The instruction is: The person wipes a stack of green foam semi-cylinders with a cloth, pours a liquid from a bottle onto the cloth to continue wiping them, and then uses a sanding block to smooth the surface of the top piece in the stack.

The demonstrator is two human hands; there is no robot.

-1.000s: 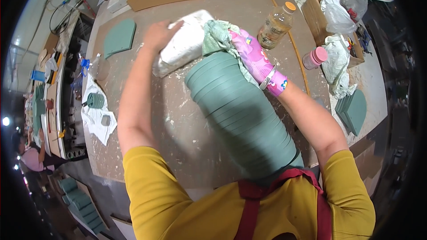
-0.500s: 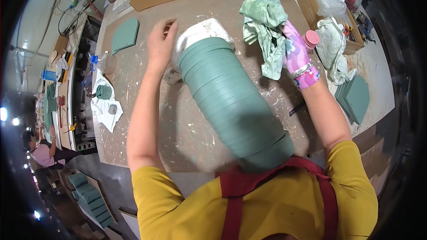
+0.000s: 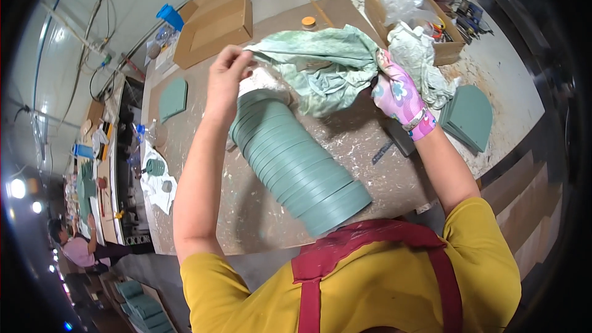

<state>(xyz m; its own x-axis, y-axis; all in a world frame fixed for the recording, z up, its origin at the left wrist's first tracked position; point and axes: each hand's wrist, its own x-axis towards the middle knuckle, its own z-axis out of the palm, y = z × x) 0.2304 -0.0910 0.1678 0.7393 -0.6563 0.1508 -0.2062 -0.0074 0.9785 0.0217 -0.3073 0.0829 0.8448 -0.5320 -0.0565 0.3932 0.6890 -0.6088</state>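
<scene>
Stretched between my hands hangs a pale green, stained cloth (image 3: 327, 65). My bare left hand (image 3: 228, 74) pinches its left end, and my right hand (image 3: 398, 89), in a pink and purple flowered glove, grips the other end. Below the cloth, a long row of stacked green pieces (image 3: 296, 160) lies slantwise across the table, its near end close to my apron. Its far end rests by a white, paint-smeared block (image 3: 265, 83), partly covered by the cloth and my hand.
An open cardboard box (image 3: 216, 24) stands at the back left, and another box (image 3: 447, 52) holds bags and tools at the back right. Green boards (image 3: 470, 117) are stacked at right; one (image 3: 174, 98) lies at left. A person (image 3: 77, 250) sits far left.
My left hand has taken hold of the cloth, which is now spread out between both hands instead of bunched in the right. The view has shifted a little.
</scene>
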